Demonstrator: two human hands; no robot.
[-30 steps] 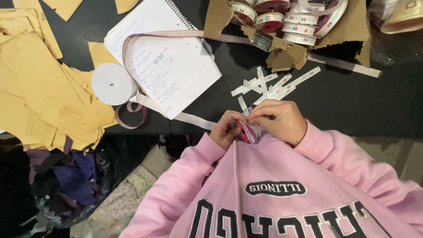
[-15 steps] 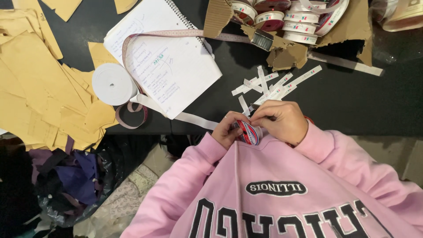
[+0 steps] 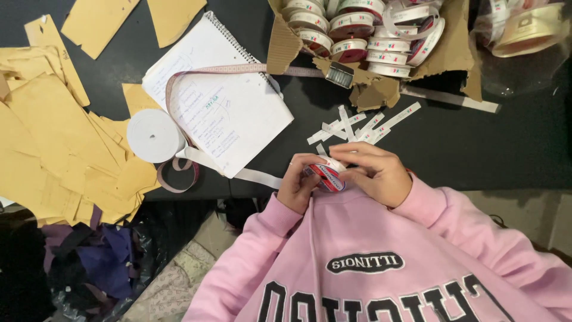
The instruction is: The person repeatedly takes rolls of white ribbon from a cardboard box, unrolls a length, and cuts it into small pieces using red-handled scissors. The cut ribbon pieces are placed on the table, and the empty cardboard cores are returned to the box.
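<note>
held against the chest: label roll (image 3: 325, 176) pinched between left hand (image 3: 296, 186) and right hand (image 3: 376, 173), both clamped on it, flat face up, equally near.

The person wore a pink sweatshirt (image 3: 381, 262) with long sleeves ending in ribbed cuffs just behind the left hand (image 3: 298, 185) and right hand (image 3: 378, 173); black-and-white block lettering and an oval patch crossed its chest.
</note>
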